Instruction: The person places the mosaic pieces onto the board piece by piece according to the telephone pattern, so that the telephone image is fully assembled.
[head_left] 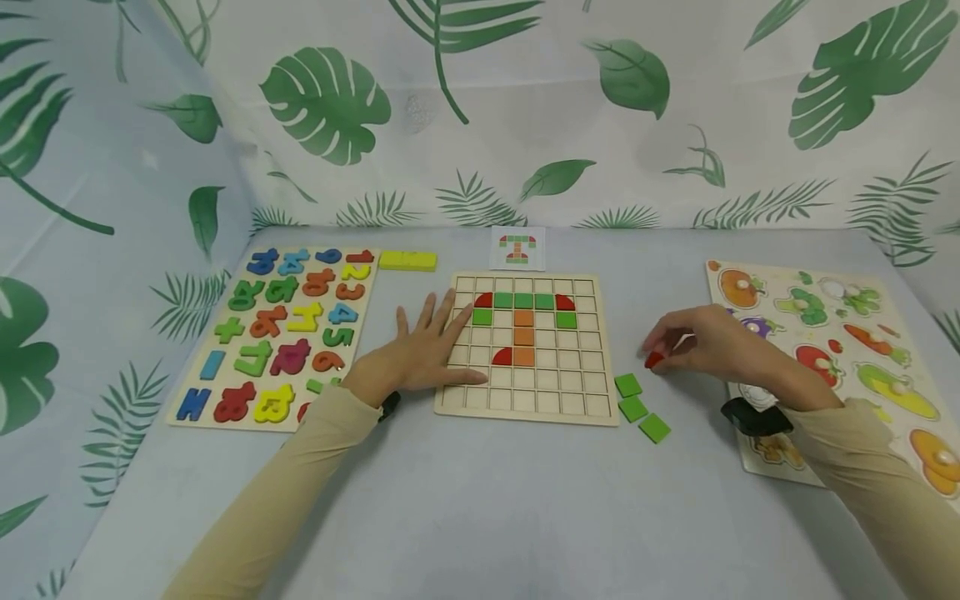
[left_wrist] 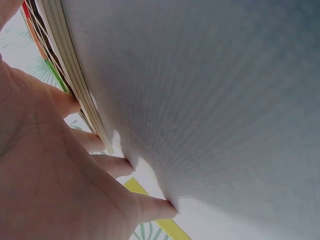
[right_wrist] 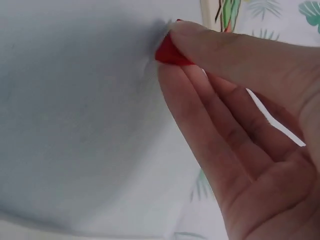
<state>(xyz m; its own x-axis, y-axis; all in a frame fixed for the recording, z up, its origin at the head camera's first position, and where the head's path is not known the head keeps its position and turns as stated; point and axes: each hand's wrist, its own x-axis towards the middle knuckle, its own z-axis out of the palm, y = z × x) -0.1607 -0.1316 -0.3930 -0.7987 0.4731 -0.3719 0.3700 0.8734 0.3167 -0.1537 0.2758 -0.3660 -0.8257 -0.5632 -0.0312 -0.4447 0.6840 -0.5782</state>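
A wooden grid board (head_left: 465,400) lies in the middle, bearing red, green and orange tiles in a T-like pattern. My left hand (head_left: 420,354) rests with spread fingers over its left edge; in the left wrist view the fingertips touch the board's side and the cloth. Right of the board, my right hand (head_left: 697,342) pinches a red tile (right_wrist: 172,52) between thumb and forefinger, low over the table. Several loose green tiles (head_left: 632,408) lie between that hand and the board. Behind the board is a small pattern card (head_left: 517,248) with a matching T-like figure.
On the left lies a number puzzle board (head_left: 202,421) with colourful pieces, partly under my left forearm. A yellow block (head_left: 407,261) sits beside its top corner. A vegetable puzzle board (head_left: 795,475) lies at the right, beneath my right forearm. Leaf-printed cloth (head_left: 510,142) hangs behind.
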